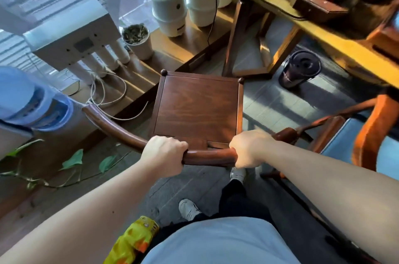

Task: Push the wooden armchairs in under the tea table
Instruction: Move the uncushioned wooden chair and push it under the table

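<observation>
Head view: left hand and right hand grip clenched on the armchair backrail (seat short of the desk), so pushing forward seems next.

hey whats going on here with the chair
A person stands behind a wooden armchair, left hand and right hand both gripping its curved back rail. The seat faces the tea table but sits on open floor, not yet under it. A dark pot stands on the floor beneath the table edge, and a second chair is at right.
</observation>
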Motion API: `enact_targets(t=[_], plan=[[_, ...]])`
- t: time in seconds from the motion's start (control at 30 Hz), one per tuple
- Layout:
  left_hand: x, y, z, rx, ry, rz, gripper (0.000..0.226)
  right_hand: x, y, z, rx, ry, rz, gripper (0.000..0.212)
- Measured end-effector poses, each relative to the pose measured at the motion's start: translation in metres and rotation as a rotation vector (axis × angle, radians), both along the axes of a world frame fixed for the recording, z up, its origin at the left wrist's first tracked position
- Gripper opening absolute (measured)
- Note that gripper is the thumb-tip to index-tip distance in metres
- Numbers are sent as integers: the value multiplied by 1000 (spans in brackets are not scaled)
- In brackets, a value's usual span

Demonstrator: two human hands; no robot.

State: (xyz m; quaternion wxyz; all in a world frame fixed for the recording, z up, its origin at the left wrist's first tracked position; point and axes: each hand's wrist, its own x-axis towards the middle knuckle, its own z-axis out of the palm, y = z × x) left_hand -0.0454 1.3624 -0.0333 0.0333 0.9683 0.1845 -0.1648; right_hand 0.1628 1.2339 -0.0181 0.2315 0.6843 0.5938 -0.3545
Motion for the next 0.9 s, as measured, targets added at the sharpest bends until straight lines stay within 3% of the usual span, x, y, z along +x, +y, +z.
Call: enact_targets(t=[0.4,0.5,0.6,0.8,0.9], plan=[[1,-7,0,-87,22,-111,23,7,-16,4,26,38,-34,23],[-10,6,4,-96,16,-163,41,13,-18,2,34,135,-36,31],[-25,33,12,-76,81,-119,52,14,-10,1,25,231,-45,52],[-30,57,10,-48,249,-145,21,-3,15,2,-221,246,-37,30],[-31,59,8,-65,240,-168,16,-6,13,3,-207,177,-22,30]])
